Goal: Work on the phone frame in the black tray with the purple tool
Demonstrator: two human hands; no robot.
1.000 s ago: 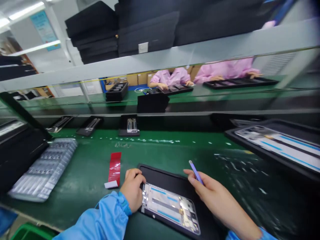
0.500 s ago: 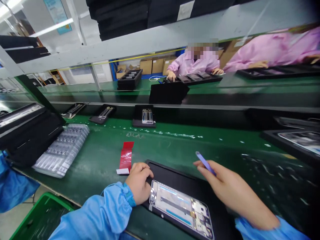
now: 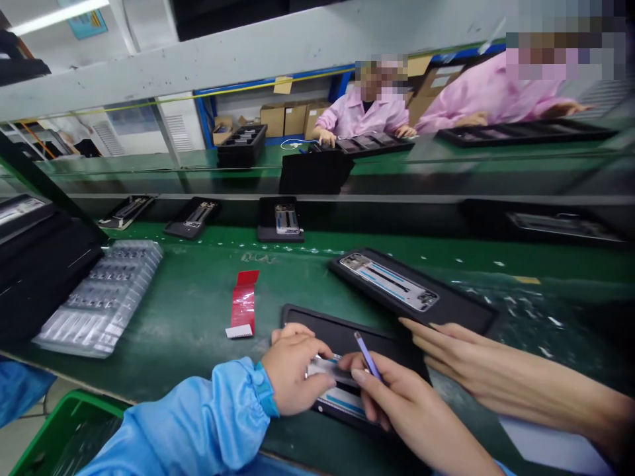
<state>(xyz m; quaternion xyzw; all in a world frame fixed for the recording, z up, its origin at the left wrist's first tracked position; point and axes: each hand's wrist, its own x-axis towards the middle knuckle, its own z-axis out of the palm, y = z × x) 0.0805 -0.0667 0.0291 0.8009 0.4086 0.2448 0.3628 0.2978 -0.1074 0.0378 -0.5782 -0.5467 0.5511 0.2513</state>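
Observation:
Below me an opened phone, with a pale inside and blue strips, lies in a black tray. My left hand is closed on the phone's left end, thumb and fingers over its edges. A slim purple stick is gripped in my right hand, tip pointing up. The right fingertips are over the phone and hide its right part; whether they pinch a part of it I cannot tell. Left of the tray lies a strip of red film with a white end.
Another person's hand reaches in from the right beside a second black tray holding an opened phone. Several trays with phones line the back. Clear plastic trays are stacked left; a green bin stands below. Co-workers in pink sit opposite.
My right hand has moved left and down onto the phone, still with the purple stick. At right, a tray with a phone has come onto the bench, another person's hand beside it.

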